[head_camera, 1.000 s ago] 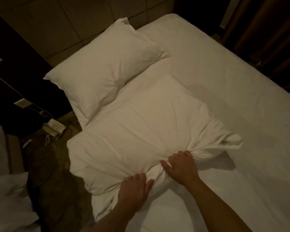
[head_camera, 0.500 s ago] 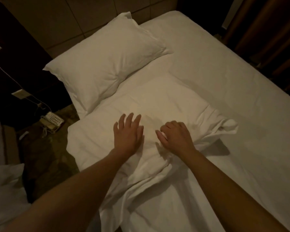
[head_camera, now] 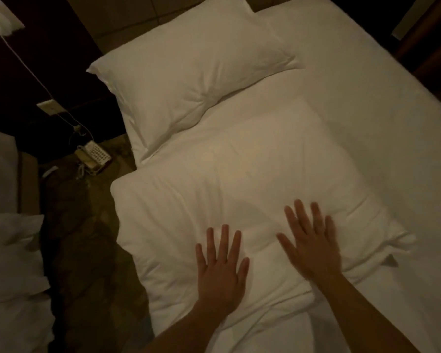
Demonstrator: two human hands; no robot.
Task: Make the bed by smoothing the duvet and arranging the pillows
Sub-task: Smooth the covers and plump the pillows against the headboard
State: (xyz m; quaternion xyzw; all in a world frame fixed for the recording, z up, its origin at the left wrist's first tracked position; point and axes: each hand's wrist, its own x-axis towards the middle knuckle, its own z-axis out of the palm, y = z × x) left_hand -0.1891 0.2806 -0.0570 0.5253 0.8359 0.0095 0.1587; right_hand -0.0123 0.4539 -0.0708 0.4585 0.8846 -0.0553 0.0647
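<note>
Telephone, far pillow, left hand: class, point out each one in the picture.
telephone [head_camera: 95,156], head view, its keypad.
far pillow [head_camera: 189,80], head view, middle of its top.
left hand [head_camera: 220,273], head view, its back.

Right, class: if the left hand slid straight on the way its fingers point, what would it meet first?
The left hand lies flat on the near pillow, fingers pointing up the bed. Straight on, it would probably cross that pillow and first meet the far pillow.

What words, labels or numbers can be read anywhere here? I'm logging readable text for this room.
None can be read.
Telephone on the floor beside the bed: its keypad markings are too small and blurred.
Wall plate: no legible marking.
Pillows and sheet: plain white, no text visible.
</note>
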